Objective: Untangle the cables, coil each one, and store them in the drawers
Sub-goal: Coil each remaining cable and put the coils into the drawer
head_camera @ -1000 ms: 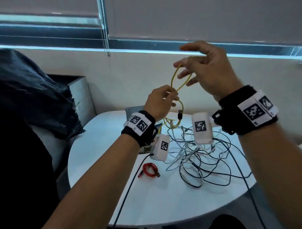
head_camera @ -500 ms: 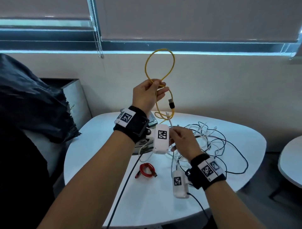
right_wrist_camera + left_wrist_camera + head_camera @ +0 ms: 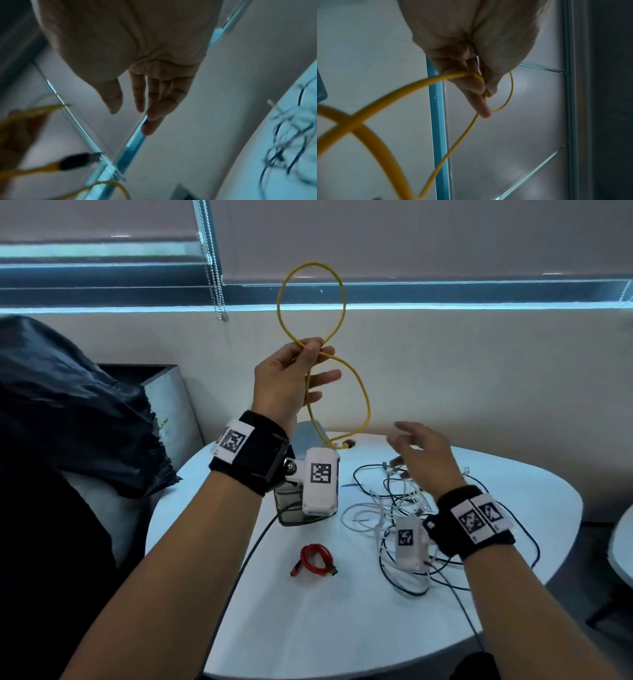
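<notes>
Pinching the yellow cable where its two loops cross, the left hand holds it raised above the counter's far edge. Spread and holding nothing, the right hand hovers over tangled black and white cables. A coiled red cable lies mid-counter.

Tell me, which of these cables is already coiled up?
The red cable, lying in a small tight coil on the white table. The yellow cable hangs in loose loops from the left hand; the black and white cables lie tangled.
</notes>
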### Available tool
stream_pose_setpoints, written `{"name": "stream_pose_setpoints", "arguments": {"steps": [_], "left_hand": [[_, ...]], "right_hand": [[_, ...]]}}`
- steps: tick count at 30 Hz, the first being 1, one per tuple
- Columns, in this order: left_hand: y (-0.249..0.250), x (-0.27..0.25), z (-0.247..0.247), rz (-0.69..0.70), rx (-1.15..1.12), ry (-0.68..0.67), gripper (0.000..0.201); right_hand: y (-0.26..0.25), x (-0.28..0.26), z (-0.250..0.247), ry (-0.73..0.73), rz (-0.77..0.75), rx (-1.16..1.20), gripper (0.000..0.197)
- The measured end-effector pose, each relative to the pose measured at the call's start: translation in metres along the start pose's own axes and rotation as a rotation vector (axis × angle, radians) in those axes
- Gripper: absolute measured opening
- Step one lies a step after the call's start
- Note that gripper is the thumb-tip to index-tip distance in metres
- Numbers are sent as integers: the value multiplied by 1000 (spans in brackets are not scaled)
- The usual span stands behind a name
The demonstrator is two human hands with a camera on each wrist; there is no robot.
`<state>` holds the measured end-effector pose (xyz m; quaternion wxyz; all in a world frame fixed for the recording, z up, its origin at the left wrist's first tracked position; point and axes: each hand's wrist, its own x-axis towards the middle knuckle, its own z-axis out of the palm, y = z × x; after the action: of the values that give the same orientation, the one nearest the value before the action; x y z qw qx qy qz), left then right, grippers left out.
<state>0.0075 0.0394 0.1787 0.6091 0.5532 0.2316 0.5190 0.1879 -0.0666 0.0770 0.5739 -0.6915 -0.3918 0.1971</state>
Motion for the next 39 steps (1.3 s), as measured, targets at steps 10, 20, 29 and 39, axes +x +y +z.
{"name": "stream_pose_setpoints", "arguments": {"steps": [10,20,29,39], "left_hand": [[-61,-68,-32,-235,259,90,16],[-92,-146,-80,-395,476,-74,18],[-84,-142,-78,-351,400,-204,15],[-97,-132,-111,-510,343,-225,34]], "right_hand": [[7,-94,43,-95,230,608,13],[34,-120,45,66,-35,-40,31],[13,-128,66,-171,-45,79,13],[53,-97,51,122,-32,-128,15]]}}
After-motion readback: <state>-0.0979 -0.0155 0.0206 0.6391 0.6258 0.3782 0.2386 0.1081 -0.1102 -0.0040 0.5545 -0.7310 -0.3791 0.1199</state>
